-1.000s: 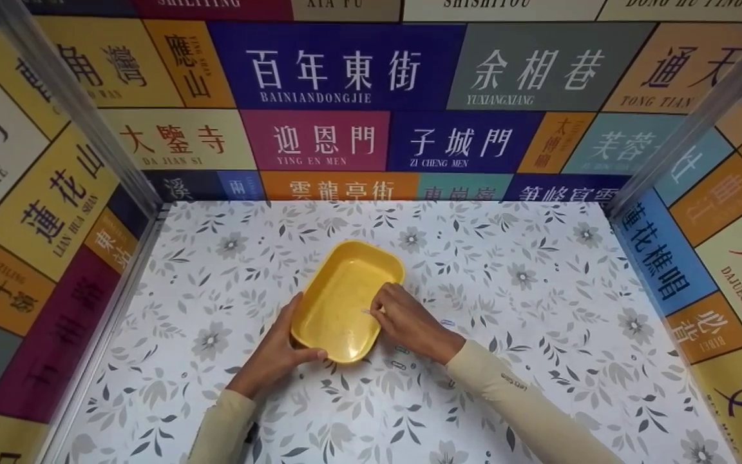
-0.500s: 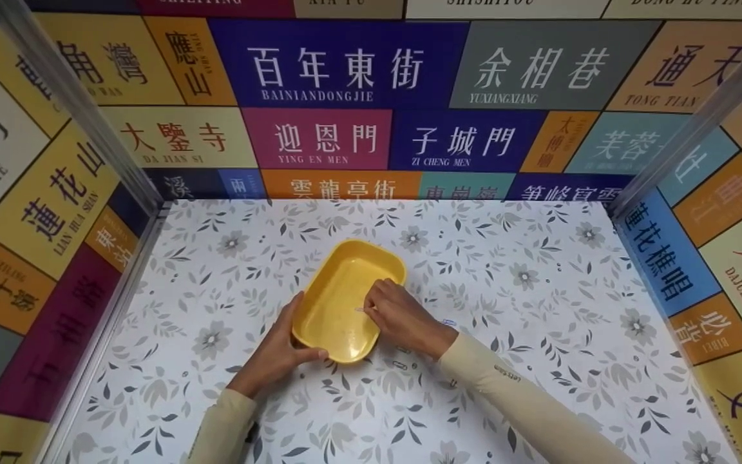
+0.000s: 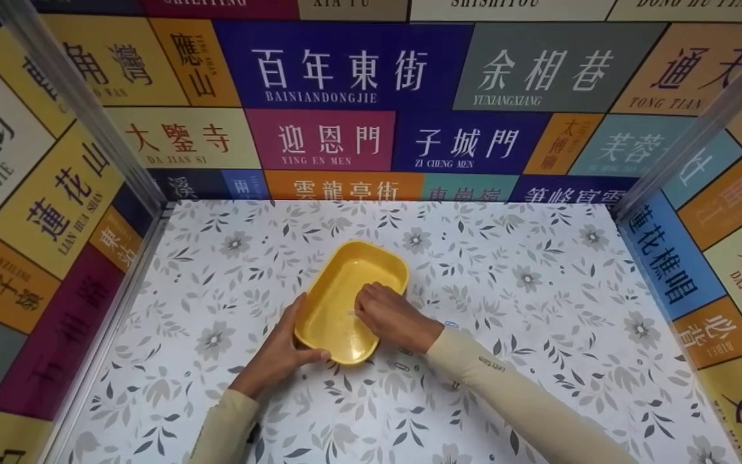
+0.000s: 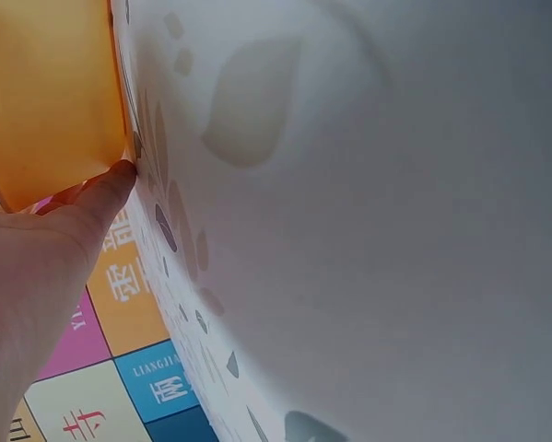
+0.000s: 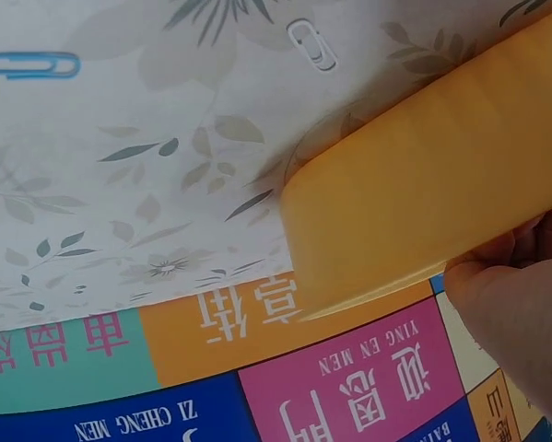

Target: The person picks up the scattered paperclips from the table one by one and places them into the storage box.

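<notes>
Atop the floral table (image 3: 538, 322), head view, the left hand (image 3: 281, 354) grips the yellow tray (image 3: 332, 316); the right hand (image 3: 397, 316) pinches a small pale thing (image 3: 351, 313), perhaps a clip. Left wrist: light, stiff-looking wall (image 4: 54, 83); right wrist: slippery-looking rim (image 5: 377, 295) for holding, slim blue paperclip (image 5: 31, 63) for pinching.

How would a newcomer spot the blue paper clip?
Find the yellow tray on the floral tabletop. In the head view, go right, past the right hand, to its sleeve cuff. Just beyond lies the blue paper clip, told by colour from the white paper clip nearer the tray in the right wrist view.
</notes>
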`<state>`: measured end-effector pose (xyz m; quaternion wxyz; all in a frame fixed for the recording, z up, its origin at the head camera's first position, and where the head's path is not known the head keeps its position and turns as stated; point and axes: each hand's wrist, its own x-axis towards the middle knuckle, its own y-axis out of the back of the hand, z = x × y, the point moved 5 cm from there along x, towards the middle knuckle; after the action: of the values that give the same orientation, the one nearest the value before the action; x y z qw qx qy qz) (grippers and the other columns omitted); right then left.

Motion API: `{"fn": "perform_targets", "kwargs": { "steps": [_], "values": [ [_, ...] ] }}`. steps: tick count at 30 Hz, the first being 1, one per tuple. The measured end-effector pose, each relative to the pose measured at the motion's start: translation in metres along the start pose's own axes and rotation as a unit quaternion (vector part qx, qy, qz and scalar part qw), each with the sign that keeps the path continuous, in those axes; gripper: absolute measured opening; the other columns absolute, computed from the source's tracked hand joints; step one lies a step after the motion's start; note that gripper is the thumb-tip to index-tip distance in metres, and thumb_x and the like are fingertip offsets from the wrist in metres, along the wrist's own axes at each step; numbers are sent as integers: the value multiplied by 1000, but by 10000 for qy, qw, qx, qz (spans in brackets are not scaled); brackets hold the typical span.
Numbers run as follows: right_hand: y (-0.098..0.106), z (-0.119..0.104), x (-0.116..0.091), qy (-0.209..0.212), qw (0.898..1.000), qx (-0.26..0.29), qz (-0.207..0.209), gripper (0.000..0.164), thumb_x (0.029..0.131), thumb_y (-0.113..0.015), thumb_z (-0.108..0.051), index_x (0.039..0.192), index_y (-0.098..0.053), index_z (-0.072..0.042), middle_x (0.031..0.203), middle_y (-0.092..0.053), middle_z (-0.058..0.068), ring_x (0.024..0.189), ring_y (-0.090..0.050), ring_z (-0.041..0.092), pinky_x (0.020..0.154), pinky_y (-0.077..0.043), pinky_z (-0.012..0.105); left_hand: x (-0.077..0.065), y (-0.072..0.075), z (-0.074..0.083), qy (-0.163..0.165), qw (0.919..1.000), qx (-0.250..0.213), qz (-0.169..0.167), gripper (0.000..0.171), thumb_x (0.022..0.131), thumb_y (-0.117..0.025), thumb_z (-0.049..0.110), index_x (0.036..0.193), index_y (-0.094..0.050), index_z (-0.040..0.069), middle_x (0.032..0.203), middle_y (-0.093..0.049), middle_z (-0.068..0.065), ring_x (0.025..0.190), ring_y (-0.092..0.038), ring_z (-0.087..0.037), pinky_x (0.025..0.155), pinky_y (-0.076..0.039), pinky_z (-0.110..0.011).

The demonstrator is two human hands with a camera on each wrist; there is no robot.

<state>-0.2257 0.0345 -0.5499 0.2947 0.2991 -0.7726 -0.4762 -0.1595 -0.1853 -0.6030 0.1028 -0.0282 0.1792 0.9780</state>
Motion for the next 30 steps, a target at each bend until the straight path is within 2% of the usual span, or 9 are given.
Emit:
{"fn": "perform_targets", "kwargs": {
  "steps": [5, 13, 18, 22, 26, 30],
  "values": [
    [-5, -1, 5, 90, 9998, -150, -128, 11, 108, -63, -9, 98, -67, -6, 92, -64, 9, 88, -62, 30, 82, -54, 42, 0, 0, -1, -64, 9999, -121, -34, 130, 80, -100, 29, 178, -17, 19, 182, -22, -12, 164, -28, -34, 134, -15, -54],
    [-10, -4, 13, 128, 9974, -490, -520, 13, 102, -65, -5, 91, -71, -2, 86, -67, 11, 81, -63, 32, 75, -56, 44, 1, 0, 0, -131, 9998, -179, -17, 127, 81, -99, 21, 178, -16, 16, 182, -22, -14, 164, -27, -36, 134, -14, -57],
    [-13, -7, 18, 144, 9956, -555, -739, 15, 102, -64, -4, 88, -70, -2, 82, -65, 11, 77, -63, 31, 72, -56, 44, -1, -1, 0, -104, 9998, -157, -32, 128, 81, -99, 23, 178, -17, 17, 182, -22, -12, 165, -26, -34, 134, -13, -55],
    [-16, -9, 21, 134, 9967, -377, -707, 16, 101, -68, -6, 86, -71, -3, 80, -66, 10, 76, -64, 30, 71, -56, 44, -1, -1, -1, -102, 9998, -150, -49, 129, 80, -99, 26, 178, -16, 17, 182, -22, -13, 165, -27, -35, 134, -13, -56],
    [-17, -10, 23, 51, 9978, 5, -666, 15, 101, -70, -9, 87, -73, -5, 82, -68, 9, 79, -64, 29, 73, -55, 43, -1, 0, 0, -148, 9998, -151, -36, 128, 81, -99, 23, 178, -16, 16, 181, -22, -13, 164, -28, -35, 134, -14, -55],
    [-14, -10, 21, 40, 9984, 163, -545, 9, 99, -72, -10, 91, -74, -8, 87, -70, 6, 83, -65, 27, 76, -55, 42, 0, 0, 0, -115, 9999, -120, -9, 127, 82, -98, 21, 178, -16, 15, 181, -23, -13, 163, -30, -36, 134, -16, -56]
  ]
}}
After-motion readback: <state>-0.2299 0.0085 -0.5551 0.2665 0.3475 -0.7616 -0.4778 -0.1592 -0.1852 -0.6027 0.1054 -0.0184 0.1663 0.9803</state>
